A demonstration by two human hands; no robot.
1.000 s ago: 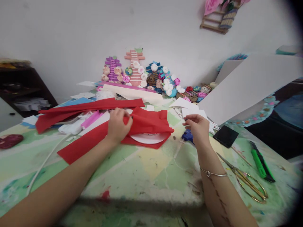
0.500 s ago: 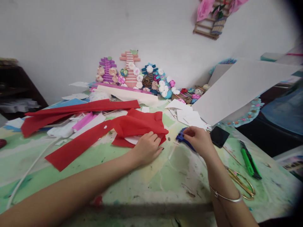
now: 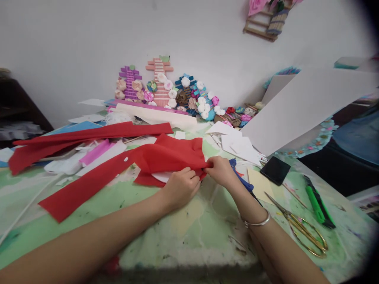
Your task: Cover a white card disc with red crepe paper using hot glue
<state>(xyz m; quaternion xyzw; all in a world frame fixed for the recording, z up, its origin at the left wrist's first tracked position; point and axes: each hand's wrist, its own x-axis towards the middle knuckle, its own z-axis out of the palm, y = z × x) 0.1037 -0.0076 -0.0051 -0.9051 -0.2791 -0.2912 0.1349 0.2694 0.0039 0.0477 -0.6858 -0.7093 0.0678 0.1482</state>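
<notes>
A piece of red cloth (image 3: 177, 152) lies folded over a white card piece (image 3: 161, 176), whose rounded edge peeks out below the fold. My left hand (image 3: 181, 187) is closed at the cloth's near edge, its fingertips curled against the fabric. At the right corner of the cloth, my right hand (image 3: 219, 170) pinches the red edge between thumb and fingers. What lies inside the pinch is hidden. Just behind my right wrist rests a blue glue gun (image 3: 243, 180), partly covered by the forearm.
Gold-handled scissors (image 3: 304, 228), a green cutter knife (image 3: 318, 207) and a black square (image 3: 276, 170) lie to the right. Red strips (image 3: 89, 185) and paper scraps spread left. Flower-decorated crafts (image 3: 161, 85) stand against the wall; a large white board (image 3: 296, 110) leans at right.
My right hand has left the blue glue gun and moved left to the cloth's right edge. My left hand stays at the cloth. The view has shifted slightly, showing more of the scissors.
</notes>
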